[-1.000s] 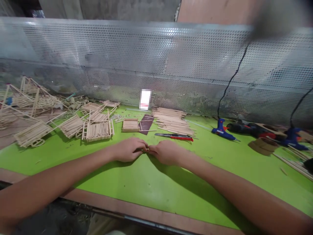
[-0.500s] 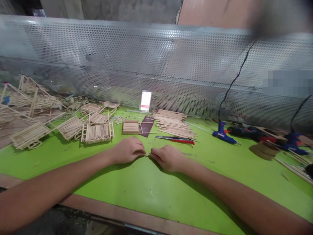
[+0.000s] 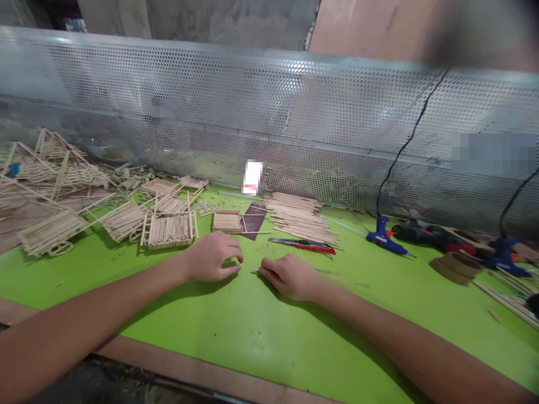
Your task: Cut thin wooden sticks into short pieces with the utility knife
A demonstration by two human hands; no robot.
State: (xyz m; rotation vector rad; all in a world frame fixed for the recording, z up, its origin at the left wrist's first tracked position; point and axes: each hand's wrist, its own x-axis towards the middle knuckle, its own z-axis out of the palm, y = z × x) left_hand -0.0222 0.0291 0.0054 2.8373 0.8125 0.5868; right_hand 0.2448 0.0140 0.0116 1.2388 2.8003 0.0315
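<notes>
My right hand [image 3: 290,276] is closed, pinching short thin wooden sticks [image 3: 255,271] whose pale ends poke out to the left of its fingertips. A small gap to the left, my left hand [image 3: 214,258] curves its fingers toward the thumb. A tiny pale bit shows at those fingertips, too small to name. Both hands rest low over the green tabletop [image 3: 252,331]. Beyond them lie a red and black utility knife [image 3: 303,245] with its blade out and a small tray-shaped stick model [image 3: 227,221] with two long handles.
A pile of wooden sticks [image 3: 298,216] lies behind the knife. Stick-built carts [image 3: 168,230] and frames crowd the left. To the right are a blue glue gun [image 3: 384,238], a second glue gun [image 3: 507,255] and a brown ring-shaped piece [image 3: 455,267]. A perforated metal panel [image 3: 236,106] stands behind.
My left hand has drawn back to the left, away from the sticks, and its fingers have parted from my right hand. My right hand keeps its pinch on the sticks.
</notes>
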